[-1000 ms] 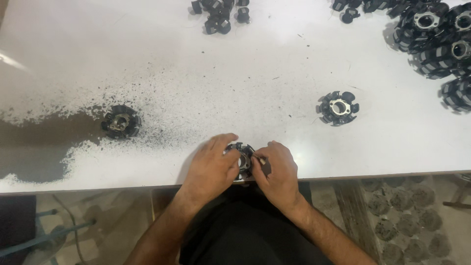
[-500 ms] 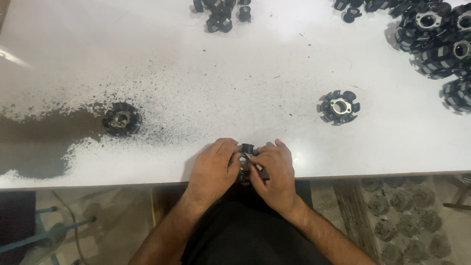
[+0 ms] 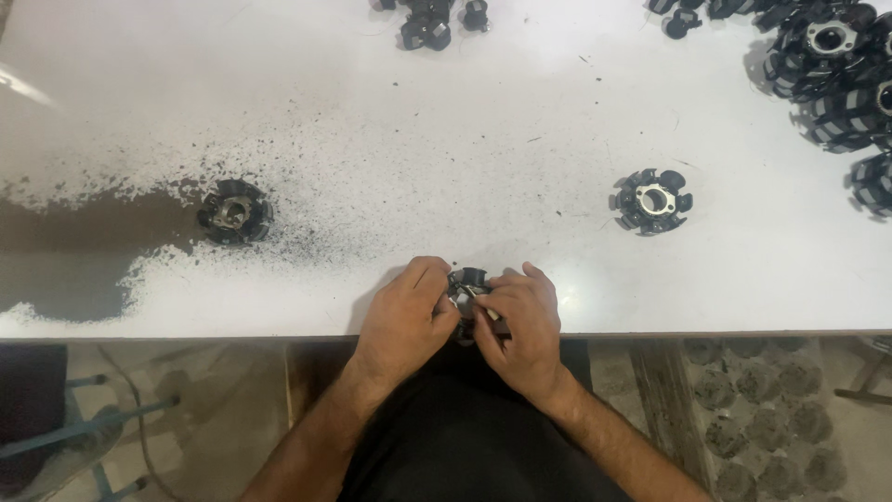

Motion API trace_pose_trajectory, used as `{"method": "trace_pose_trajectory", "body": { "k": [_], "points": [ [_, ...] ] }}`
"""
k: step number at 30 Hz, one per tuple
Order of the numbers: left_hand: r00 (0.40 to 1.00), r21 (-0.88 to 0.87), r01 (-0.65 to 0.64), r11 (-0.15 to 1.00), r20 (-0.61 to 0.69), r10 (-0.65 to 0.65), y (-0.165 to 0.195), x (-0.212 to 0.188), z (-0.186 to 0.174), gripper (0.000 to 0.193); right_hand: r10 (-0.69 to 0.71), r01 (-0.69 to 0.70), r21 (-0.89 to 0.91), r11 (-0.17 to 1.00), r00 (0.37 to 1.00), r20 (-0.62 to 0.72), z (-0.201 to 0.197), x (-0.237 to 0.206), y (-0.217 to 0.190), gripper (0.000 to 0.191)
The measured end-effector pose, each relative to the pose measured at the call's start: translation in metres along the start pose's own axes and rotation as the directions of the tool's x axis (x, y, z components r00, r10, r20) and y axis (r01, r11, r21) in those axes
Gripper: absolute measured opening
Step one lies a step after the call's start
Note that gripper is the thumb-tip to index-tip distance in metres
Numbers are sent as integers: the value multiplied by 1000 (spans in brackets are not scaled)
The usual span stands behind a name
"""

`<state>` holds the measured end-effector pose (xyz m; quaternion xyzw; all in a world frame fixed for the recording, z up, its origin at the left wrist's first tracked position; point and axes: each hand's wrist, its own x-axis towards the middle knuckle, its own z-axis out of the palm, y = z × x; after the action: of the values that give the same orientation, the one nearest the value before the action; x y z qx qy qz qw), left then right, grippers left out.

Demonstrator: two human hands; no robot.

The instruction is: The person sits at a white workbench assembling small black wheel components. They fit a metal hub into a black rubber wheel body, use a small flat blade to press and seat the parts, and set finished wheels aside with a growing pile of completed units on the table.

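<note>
Both of my hands meet at the near edge of the white table. My left hand and my right hand grip one small black round wheel-like part between their fingers. Most of that part is hidden by my fingers; only its dark top and a bit of metal show. A similar black part with a metal hub lies to the left on the table. Another one lies to the right, beyond my right hand.
A heap of the same black parts fills the far right corner, and a smaller cluster sits at the far middle. The table's paint is worn dark at the left. More parts lie on the floor at right.
My hands have stayed at the table's near edge, shifting slightly while turning the part between the fingers. Nothing else on the table has moved.
</note>
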<state>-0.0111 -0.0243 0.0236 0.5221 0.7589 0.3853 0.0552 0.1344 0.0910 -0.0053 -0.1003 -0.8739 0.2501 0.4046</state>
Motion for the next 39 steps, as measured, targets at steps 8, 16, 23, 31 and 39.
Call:
{"method": "trace_pose_trajectory", "body": {
  "k": [8, 16, 23, 31, 39],
  "points": [
    [997, 0, -49, 999, -54, 49, 0, -5, 2, 19, 2, 0, -83, 997, 1000, 25, 1, 4, -4, 31],
    [990, 18, 13, 1000, -142, -11, -12, -17, -25, 24, 63, -97, -187, 978, 981, -182, -18, -1, 31, 21],
    [751, 125, 432, 893, -598, -280, -99, -34, -112, 58, 160, -223, -171, 960, 934, -320, -75, -17, 61, 14],
    [812, 167, 540, 825, -361, -459, -122, 1, -120, 99, -40, 32, 42, 999, 979, 201, -26, 2, 1, 23],
    [950, 30, 309, 951, 39, -310, -60, 5, -63, 92, 267, -264, -83, 961, 963, 24, -36, 17, 30, 12]
  ]
}}
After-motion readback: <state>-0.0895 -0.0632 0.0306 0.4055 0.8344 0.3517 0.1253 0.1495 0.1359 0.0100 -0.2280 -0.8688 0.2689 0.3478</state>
